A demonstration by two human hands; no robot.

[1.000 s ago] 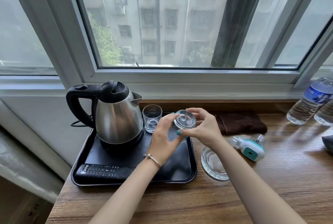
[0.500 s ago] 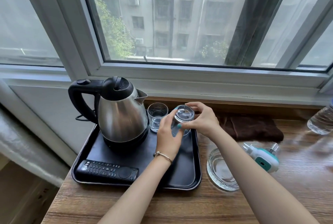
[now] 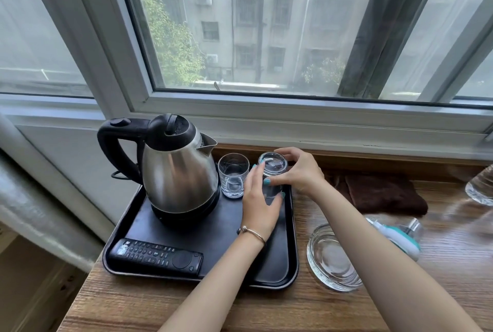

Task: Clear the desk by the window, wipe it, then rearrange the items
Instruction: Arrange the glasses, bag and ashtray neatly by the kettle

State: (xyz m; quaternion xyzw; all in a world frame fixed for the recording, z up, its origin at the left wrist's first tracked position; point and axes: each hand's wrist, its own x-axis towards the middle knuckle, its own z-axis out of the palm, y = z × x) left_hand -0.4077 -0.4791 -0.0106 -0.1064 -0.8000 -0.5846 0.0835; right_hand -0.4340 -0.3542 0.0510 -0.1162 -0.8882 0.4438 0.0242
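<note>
A black tray (image 3: 277, 275) sits on the wooden desk (image 3: 266, 310) by the window. On it stand a steel kettle (image 3: 178, 169), a clear glass (image 3: 233, 175) and a black remote (image 3: 154, 255). Both hands hold a second clear glass (image 3: 272, 169) at the tray's back right corner, beside the first glass. My left hand (image 3: 260, 203) wraps its near side. My right hand (image 3: 298, 171) grips its upper part from the right. Whether its base touches the tray is hidden by my fingers.
A glass ashtray (image 3: 330, 259) lies right of the tray. Behind my right forearm lies a white and teal plug-in device (image 3: 400, 238). A folded brown cloth (image 3: 381, 193) lies along the back ledge, and a water bottle (image 3: 480, 187) stands at the right edge.
Both hands have lowered the glass from above the tray down to the tray's back right corner, next to the other glass. The view shifted left.
</note>
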